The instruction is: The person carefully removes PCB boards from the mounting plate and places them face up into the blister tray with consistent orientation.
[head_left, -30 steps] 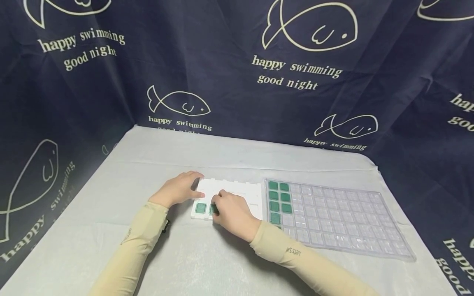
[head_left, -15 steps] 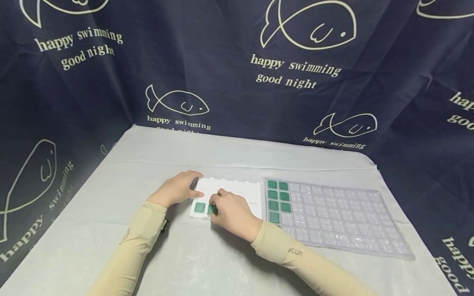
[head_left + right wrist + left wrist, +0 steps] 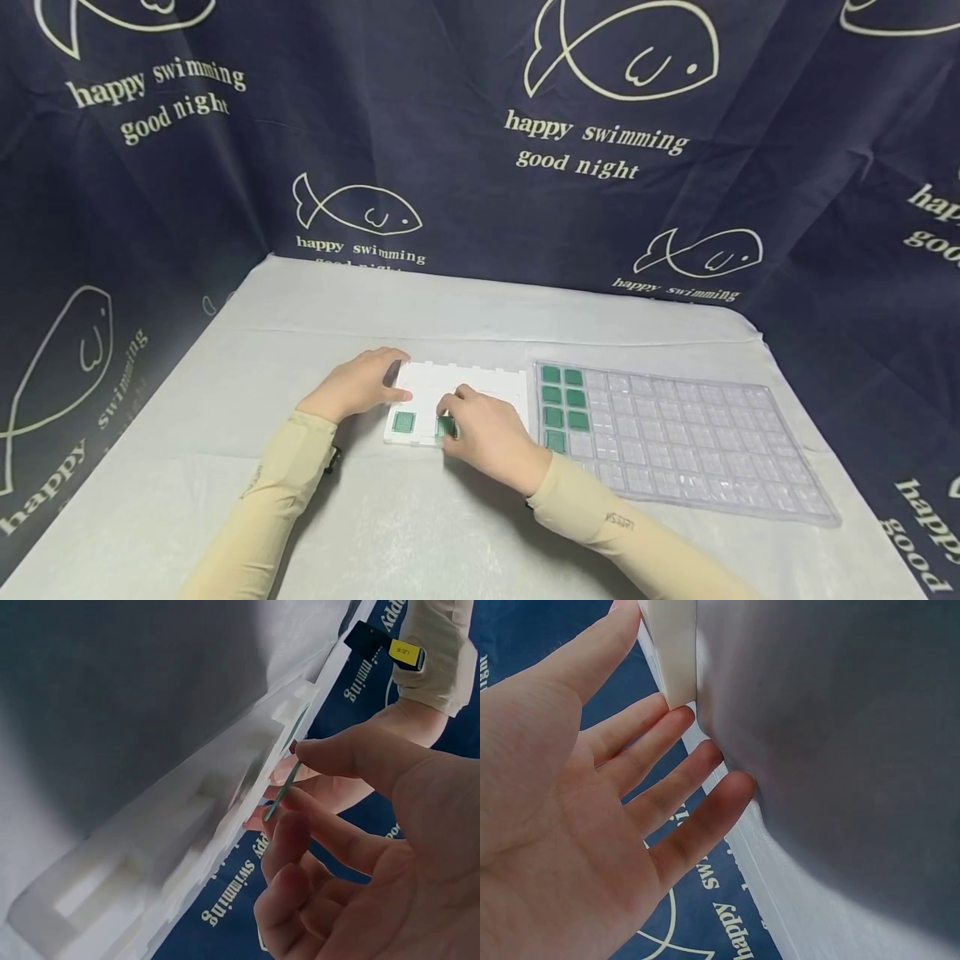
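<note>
My left hand [image 3: 363, 383] is at the left edge of a flat white tray [image 3: 427, 375], thumb near the front and fingertips by the back corner. In the left wrist view its fingers stretch out fairly straight, touching the tray's end. Between thumb and fingers, my right hand [image 3: 491, 429] pinches a thin green square board [image 3: 446, 427]. Seen edge-on in the right wrist view, this green board [image 3: 282, 793] is tilted close over the tray. A second green square board [image 3: 404, 422] lies flat in the tray's front left pocket. My right hand hides part of the tray's right side.
Right of the white tray lies a large clear plastic tray [image 3: 697, 442] with rows of small compartments. Several green boards [image 3: 573, 397] fill its left columns. Both trays lie on a white-covered table [image 3: 337, 517], with a dark blue printed cloth [image 3: 480, 192] hanging behind.
My right hand has shifted a little to the right with the pinched green board, away from the board at the front left. My left hand has stayed at the tray's edge.
</note>
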Motion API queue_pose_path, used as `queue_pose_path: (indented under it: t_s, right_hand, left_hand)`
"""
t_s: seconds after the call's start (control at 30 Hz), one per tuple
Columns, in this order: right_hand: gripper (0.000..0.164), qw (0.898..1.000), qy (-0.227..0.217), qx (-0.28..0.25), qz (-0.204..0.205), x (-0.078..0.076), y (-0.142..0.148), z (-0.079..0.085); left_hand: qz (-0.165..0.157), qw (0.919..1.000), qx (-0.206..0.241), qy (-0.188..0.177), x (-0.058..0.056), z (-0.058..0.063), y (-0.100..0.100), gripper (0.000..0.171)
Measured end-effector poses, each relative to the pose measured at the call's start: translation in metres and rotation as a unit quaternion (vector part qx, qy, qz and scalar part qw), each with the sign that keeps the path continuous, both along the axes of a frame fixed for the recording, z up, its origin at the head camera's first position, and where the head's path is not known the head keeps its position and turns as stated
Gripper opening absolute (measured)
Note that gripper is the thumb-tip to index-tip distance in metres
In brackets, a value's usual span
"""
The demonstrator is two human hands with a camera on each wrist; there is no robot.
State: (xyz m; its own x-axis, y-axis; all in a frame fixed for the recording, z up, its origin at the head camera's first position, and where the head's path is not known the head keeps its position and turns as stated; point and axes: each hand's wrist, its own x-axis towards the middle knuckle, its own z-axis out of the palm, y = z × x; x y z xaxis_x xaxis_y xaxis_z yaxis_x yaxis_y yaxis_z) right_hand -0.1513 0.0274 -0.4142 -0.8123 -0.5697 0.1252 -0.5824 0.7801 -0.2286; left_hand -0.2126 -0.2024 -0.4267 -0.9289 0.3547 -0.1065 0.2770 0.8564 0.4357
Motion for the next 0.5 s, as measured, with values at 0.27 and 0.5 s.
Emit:
queue_pose_path:
  t_s: [0.27,0.5]
  right_hand:
    - [0.025,1.0,-0.006,-0.01,-0.011,0.005,0.017,0.003]
    - [0.026,0.999,-0.008,-0.015,-0.03,0.009,0.038,0.007]
  left_hand:
    - [0.0,1.0,-0.002,-0.002,0.0,0.001,0.001,0.067]
    - [0.003,0.9999,-0.008,-0.009,0.002,0.001,0.001,0.069]
